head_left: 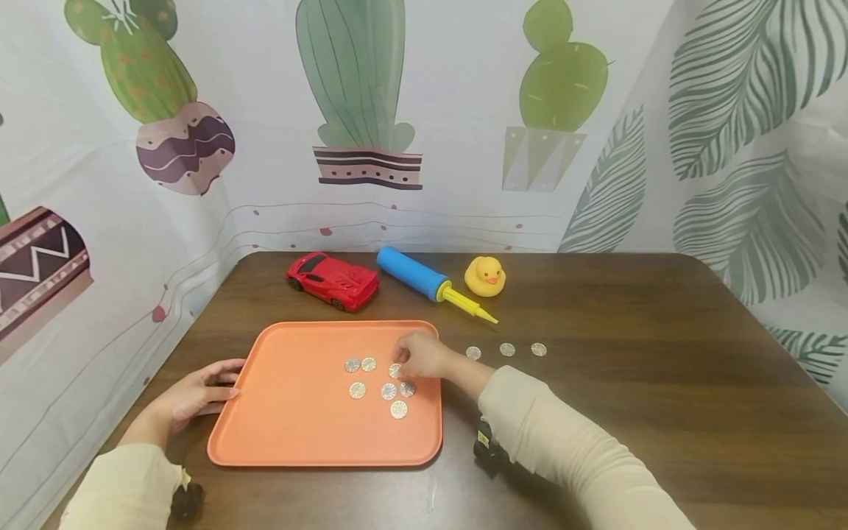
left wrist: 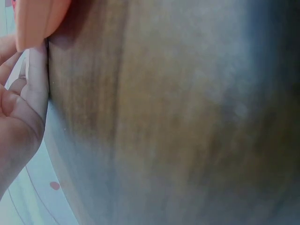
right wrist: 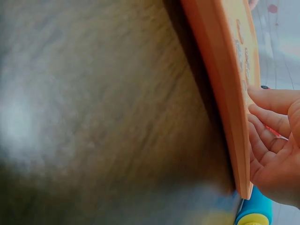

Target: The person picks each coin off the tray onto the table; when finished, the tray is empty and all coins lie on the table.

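Observation:
An orange tray [head_left: 285, 397] lies on the table with several silvery and gold-coloured coins [head_left: 357, 390] on its right half. My left hand [head_left: 188, 397] holds the tray's left rim; the left wrist view shows the fingers at the tray's edge [left wrist: 35, 23], one low along the table. Over the right part of the tray, my right hand [head_left: 422, 355] pinches a coin [head_left: 394, 371] at its fingertips, partly covered by them. From the right wrist view, the right hand [right wrist: 276, 136] reaches over the tray rim [right wrist: 220, 93] with thumb and finger close together at the tray's surface.
Three more coins [head_left: 507, 350] lie in a row right of the tray. Behind it are a red toy car [head_left: 333, 281], a blue and yellow pump [head_left: 414, 274] and a yellow rubber duck [head_left: 486, 277]. A cactus-patterned cloth [head_left: 464, 213] hangs behind the table [head_left: 629, 316].

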`<state>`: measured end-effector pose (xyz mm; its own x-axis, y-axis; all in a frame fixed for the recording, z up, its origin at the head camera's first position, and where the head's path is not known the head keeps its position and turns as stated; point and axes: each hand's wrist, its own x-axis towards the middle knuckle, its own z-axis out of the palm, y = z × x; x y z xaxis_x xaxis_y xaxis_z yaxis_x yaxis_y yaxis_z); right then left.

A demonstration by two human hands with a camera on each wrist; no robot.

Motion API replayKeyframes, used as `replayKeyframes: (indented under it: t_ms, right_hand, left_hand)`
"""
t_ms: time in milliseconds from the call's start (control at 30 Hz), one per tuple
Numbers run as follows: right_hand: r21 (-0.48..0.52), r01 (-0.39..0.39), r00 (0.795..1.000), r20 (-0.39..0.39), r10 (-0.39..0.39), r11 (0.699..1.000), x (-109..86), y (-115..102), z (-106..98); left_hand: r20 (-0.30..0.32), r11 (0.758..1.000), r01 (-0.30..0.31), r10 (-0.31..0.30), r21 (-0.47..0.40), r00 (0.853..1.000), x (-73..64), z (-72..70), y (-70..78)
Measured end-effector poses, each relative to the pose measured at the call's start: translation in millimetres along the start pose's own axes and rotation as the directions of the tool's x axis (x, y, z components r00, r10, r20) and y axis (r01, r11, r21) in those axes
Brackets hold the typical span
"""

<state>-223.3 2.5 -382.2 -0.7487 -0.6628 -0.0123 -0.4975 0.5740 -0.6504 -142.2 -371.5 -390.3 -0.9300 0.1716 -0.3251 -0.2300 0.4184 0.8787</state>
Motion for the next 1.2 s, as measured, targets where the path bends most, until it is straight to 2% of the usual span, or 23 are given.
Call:
replayKeyframes:
  t_ms: [233,567,667,867,1033,1200]
  right_hand:
    - [-0.120,-0.002,1.000,0.000,0.001,0.993,0.4,-5.2,2.3]
    - [-0.169,-0.060,0.998,0.014,0.063,0.984,3.1,-9.1,3.0]
    - [-0.164,-0.057,0.998,0.009,0.059,0.985,3.1,-8.8,3.6]
    - [-0.067,-0.010,1.000,-0.025,0.008,0.998,1.5,-7.7,6.0]
    - [0.037,-0.019,0.999,-0.028,0.020,0.999,1.0,-7.0,5.6]
    - [0.152,-0.016,0.999,-0.039,0.022,0.988,-0.6,-5.2,-1.3]
  left_hand:
    - [0.007,1.000,-0.013,0.013,-0.006,1.000,-0.3,1.6,-0.7]
    - [0.005,1.000,-0.019,0.019,-0.002,1.000,-0.2,0.5,-0.3]
    - [0.008,1.000,-0.017,0.017,-0.006,1.000,-0.2,0.4,-0.6]
    - [0.006,1.000,-0.017,0.017,-0.007,1.000,-0.5,0.8,-0.1]
    - [0.003,1.000,-0.013,0.013,-0.008,1.000,-0.3,1.0,-0.1]
    - [-0.001,1.000,-0.009,0.009,-0.007,1.000,0.2,1.6,-0.5]
